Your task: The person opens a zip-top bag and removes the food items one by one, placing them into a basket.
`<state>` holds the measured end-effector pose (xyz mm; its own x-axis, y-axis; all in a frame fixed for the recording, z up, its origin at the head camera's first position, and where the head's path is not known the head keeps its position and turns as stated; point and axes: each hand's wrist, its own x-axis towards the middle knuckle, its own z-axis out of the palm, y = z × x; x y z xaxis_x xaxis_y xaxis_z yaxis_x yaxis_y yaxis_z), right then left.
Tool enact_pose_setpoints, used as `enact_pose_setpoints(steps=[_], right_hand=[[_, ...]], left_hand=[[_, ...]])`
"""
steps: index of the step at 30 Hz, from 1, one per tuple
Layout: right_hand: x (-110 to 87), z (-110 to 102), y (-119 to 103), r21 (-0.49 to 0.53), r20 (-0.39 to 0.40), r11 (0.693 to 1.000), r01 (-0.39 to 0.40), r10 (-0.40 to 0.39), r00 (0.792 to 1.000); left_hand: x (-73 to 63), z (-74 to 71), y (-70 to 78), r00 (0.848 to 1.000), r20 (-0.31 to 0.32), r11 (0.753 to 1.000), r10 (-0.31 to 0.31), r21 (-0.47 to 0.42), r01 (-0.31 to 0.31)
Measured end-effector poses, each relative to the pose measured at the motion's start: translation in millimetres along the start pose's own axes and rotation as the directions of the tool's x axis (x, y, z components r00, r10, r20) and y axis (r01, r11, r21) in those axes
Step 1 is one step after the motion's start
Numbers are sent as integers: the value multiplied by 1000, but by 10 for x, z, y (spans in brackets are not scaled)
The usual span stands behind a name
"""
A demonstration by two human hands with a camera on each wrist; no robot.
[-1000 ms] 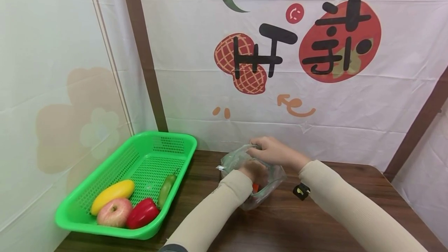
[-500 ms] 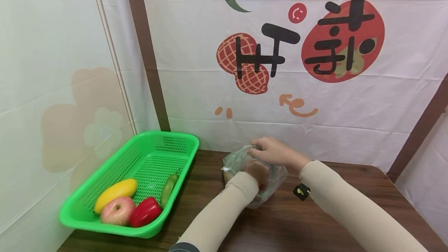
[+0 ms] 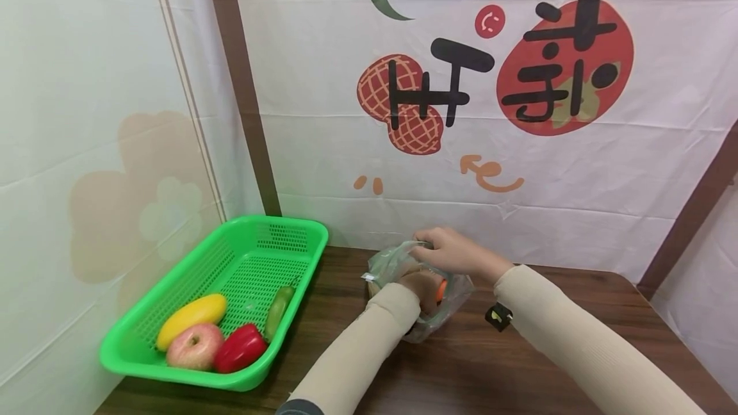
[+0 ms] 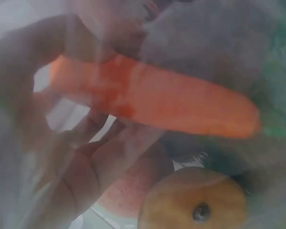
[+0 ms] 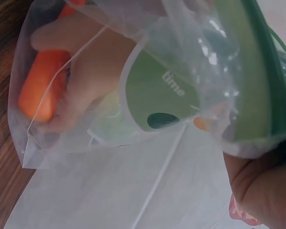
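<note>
My left hand (image 3: 422, 288) is inside a clear zip bag (image 3: 385, 264), reaching in through its mouth. It grips an orange carrot (image 4: 195, 102), whose end also shows as a bit of orange carrot (image 3: 441, 291) in the head view. Above the bag, my right hand (image 3: 452, 252) pinches the green-edged rim; in the right wrist view that hand (image 5: 264, 191) is partly cut off. Seen through hazy plastic in the left wrist view are a yellow-orange round item (image 4: 181, 195) with a dark spot and a pinkish round item (image 4: 126, 193) below the carrot; their kinds are unclear.
A green perforated basket (image 3: 319, 242) stands left on the brown wooden table (image 3: 490, 364). It holds a yellow mango-like fruit (image 3: 193, 319), an apple (image 3: 195, 346), a red pepper (image 3: 240, 348) and a green pod-shaped vegetable (image 3: 279, 312). A printed white curtain (image 3: 323, 146) hangs behind.
Inside the bag, my left hand has shifted and turned slightly; the visible orange has moved right and up. My right hand keeps its place at the rim. The head view has shifted slightly.
</note>
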<state>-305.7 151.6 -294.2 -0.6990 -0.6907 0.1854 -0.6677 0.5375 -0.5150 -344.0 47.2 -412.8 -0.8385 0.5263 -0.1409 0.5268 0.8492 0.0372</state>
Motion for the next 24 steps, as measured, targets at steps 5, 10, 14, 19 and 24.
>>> enact_pose_setpoints(steps=[5, 10, 14, 19, 24], right_hand=[[-13, 2, -7, -8, -10, 1000, 21, -21, 1000], [-17, -4, -19, -4, -10, 999, 31, -31, 999], [-20, -13, -10, 4, -2, 1000, 25, -25, 1000], [-45, -27, 22, 11, 4, 1000, -8, 8, 1000], [-63, -41, 37, -17, -11, 1000, 0, 0, 1000]], left_hand=[[-53, -37, -14, 999, 14, 999, 35, -34, -35], [-115, -65, -3, 999, 49, 994, 24, -104, -19], [-130, -86, 6, 996, 80, 984, 33, -175, -18], [-209, -147, 20, 991, 115, 966, 69, -257, -38], [-339, -284, -16, 984, 91, 944, 156, -306, -121]])
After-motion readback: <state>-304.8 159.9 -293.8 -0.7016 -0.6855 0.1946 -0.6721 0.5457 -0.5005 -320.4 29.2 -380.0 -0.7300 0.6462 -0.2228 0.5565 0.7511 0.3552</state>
